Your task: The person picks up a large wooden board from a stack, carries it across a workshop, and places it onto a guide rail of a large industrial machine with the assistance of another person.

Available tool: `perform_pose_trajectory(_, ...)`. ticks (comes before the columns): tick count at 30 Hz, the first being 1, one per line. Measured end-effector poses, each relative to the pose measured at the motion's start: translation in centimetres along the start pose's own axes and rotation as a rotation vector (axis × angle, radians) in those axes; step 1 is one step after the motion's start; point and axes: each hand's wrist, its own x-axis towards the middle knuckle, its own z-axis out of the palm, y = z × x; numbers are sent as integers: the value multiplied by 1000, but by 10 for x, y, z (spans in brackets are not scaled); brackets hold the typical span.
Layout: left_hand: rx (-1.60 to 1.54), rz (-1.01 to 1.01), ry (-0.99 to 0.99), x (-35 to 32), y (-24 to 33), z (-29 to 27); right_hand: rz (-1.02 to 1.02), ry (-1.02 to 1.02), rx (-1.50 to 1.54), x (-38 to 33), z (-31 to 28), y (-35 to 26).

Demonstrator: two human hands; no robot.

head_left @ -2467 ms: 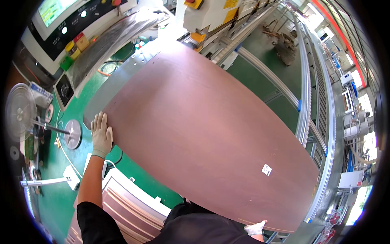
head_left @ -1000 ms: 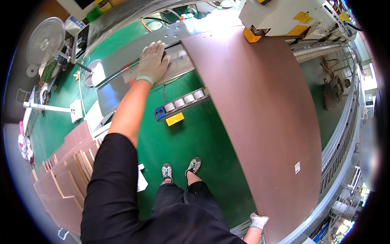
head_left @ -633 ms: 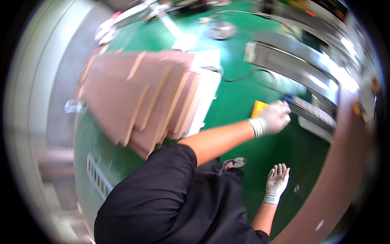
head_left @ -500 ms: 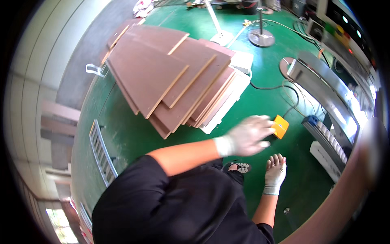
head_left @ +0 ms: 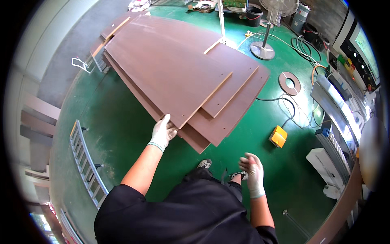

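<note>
My left hand (head_left: 161,135), in a white glove, touches the near left corner of the top brown board (head_left: 162,69). Its fingers are apart at the board's edge, and I see no closed grip. Beneath that board lie several more brown boards (head_left: 221,126), stacked unevenly, with light-coloured cut edges and small holes near their ends. My right hand (head_left: 252,175), gloved in white too, hangs over the green floor, right of the stack. Its fingers are loosely bent and a little apart, with nothing seen in them.
On the floor to the right sits an orange foot pedal (head_left: 278,136) with a black cable. Beyond it are a brown ring (head_left: 289,83) and a standing fan (head_left: 263,49). A machine with a metal bed (head_left: 337,110) lines the right side; a grey ladder-like frame (head_left: 88,162) lies left.
My left hand has swung leftward, from near the orange pedal to the corner of the top board. My right hand has shifted left in view. The whole view has turned somewhat.
</note>
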Motion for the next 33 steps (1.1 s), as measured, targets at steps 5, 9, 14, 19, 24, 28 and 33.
perform_pose_trajectory(5,-158,-57,-238,12,-17,25,-46,-350,-242,48,131,-9)
perform_pose_trajectory(9,-32,0,-200,1,-15,25,122,-194,-121,70,195,-1)
perform_pose_trajectory(14,94,30,-433,-46,-50,-7,177,-138,128,55,197,24)
perform_pose_trajectory(19,557,-164,-937,-91,-124,-44,102,155,299,45,127,61)
perform_pose_trajectory(24,-262,-370,-777,-37,-101,-133,29,484,214,-71,-35,46)
perform_pose_trajectory(28,-684,-78,-816,1,-29,-190,85,676,105,-204,-123,29)
perform_pose_trajectory(33,-525,-124,-333,-46,-52,-164,-119,990,-96,-305,-174,73)
